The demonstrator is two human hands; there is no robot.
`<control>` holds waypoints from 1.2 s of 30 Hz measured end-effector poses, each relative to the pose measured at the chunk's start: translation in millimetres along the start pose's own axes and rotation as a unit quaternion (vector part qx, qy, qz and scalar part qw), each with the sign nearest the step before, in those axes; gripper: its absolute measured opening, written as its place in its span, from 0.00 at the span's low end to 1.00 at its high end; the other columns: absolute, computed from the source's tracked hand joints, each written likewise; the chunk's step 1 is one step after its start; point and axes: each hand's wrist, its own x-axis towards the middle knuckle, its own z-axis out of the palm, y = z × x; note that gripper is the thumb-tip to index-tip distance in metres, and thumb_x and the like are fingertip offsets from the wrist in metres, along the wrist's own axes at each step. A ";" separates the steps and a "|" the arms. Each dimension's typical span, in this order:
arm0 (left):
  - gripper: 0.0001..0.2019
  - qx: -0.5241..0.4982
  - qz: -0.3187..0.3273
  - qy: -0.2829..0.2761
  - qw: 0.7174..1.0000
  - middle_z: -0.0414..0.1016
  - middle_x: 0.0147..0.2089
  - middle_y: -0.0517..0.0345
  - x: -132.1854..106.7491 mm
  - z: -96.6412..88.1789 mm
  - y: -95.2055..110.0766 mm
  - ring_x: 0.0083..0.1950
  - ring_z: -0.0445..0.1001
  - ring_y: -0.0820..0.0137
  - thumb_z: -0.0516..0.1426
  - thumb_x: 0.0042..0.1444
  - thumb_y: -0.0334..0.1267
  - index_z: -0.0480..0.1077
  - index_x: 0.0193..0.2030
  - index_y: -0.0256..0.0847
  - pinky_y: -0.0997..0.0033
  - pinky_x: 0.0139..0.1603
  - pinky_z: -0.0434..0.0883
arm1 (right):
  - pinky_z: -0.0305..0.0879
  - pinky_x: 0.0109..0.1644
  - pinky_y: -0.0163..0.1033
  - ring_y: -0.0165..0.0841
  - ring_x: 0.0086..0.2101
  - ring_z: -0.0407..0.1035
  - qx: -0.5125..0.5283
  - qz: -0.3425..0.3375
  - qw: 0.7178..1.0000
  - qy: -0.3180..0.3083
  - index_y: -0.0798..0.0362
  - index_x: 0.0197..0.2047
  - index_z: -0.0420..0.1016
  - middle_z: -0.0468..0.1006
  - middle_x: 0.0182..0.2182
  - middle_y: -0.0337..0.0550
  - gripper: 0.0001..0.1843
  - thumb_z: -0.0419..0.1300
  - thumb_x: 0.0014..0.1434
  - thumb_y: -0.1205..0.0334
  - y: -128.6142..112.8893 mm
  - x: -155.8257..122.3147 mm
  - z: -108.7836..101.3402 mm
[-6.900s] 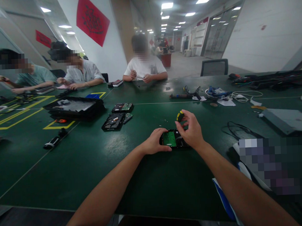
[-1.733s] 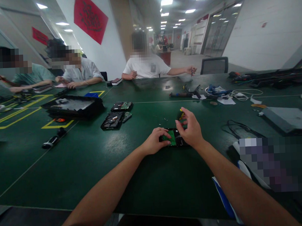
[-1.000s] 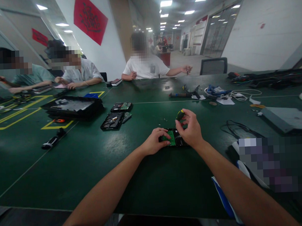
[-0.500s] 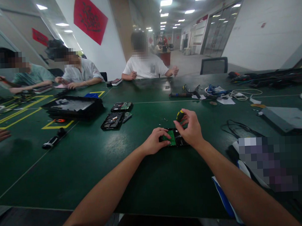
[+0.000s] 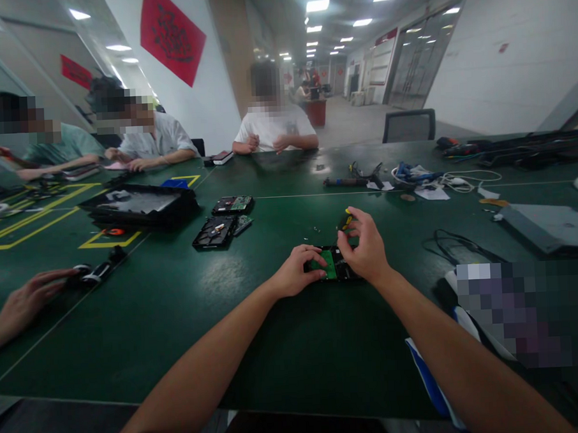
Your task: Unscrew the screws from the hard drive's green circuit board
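A hard drive (image 5: 330, 264) with a green circuit board lies on the table in front of me. My left hand (image 5: 297, 271) grips its left part, fingers over the board and thumb along the near edge. Above the drive's right part, my right hand (image 5: 368, 248) holds a screwdriver (image 5: 345, 220) by its yellow-and-black handle. The handle stands roughly upright, and fingers hide the shaft and tip. Small screws (image 5: 317, 228) lie just beyond the drive. Farther left are an opened hard drive (image 5: 214, 233), another drive (image 5: 233, 204) and a loose circuit board (image 5: 243, 225).
At left, a co-worker's hand (image 5: 36, 294) touches a black-and-white tool (image 5: 98, 271). Behind it stands a black tray (image 5: 140, 210). A grey metal box (image 5: 552, 227), black cables (image 5: 462, 239) and a dark tool (image 5: 342, 182) lie to the right. Several people sit across the table.
My right hand's fingers have shifted slightly on the screwdriver handle. A co-worker's hand has reached in from the left to the black-and-white tool. The person opposite has brought their hands together.
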 end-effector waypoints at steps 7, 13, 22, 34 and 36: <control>0.10 0.003 -0.003 0.001 1.000 0.70 0.62 0.50 0.6 0.4 -0.2 0.67 0.66 0.57 0.67 0.58 0.35 0.78 0.47 0.45 0.48 0.71 0.61 | 0.82 0.37 0.46 0.38 0.40 0.76 0.001 -0.008 1.000 0.006 0.45 0.68 0.59 0.68 0.57 0.54 0.31 0.63 0.64 0.60 0.0 1.1 -0.7; 0.10 0.003 -0.001 0.001 1.000 0.70 0.61 0.51 1.0 0.9 -1.8 0.67 0.66 0.57 0.67 0.58 0.35 0.78 0.47 0.45 0.47 0.71 0.60 | 0.82 0.42 0.49 0.38 0.40 0.77 -0.011 -0.011 1.000 0.015 0.45 0.67 0.59 0.70 0.57 0.53 0.30 0.62 0.64 0.61 0.3 0.8 -0.8; 0.10 0.004 0.004 0.001 1.000 0.69 0.62 0.50 0.0 -0.1 1.0 0.67 0.65 0.57 0.67 0.58 0.35 0.78 0.47 0.45 0.48 0.71 0.60 | 0.82 0.41 0.50 0.39 0.41 0.77 -0.021 -0.017 1.000 0.007 0.44 0.70 0.57 0.70 0.58 0.53 0.33 0.62 0.65 0.60 -0.9 1.8 -1.8; 0.10 0.004 0.005 -0.002 1.000 0.69 0.62 0.50 0.0 0.1 -0.3 0.67 0.65 0.58 0.67 0.59 0.35 0.78 0.47 0.45 0.49 0.71 0.60 | 0.82 0.41 0.50 0.39 0.40 0.75 -0.019 -0.014 1.000 -0.001 0.43 0.70 0.58 0.69 0.57 0.52 0.33 0.63 0.65 0.60 -1.4 1.9 -2.8; 0.10 0.002 0.004 0.000 1.000 0.69 0.62 0.50 0.0 0.4 -0.1 0.67 0.65 0.57 0.67 0.59 0.35 0.78 0.47 0.45 0.49 0.70 0.61 | 0.82 0.45 0.51 0.40 0.42 0.76 -0.012 -0.010 1.000 -0.009 0.42 0.72 0.56 0.68 0.58 0.52 0.34 0.61 0.66 0.61 -2.0 1.5 -2.3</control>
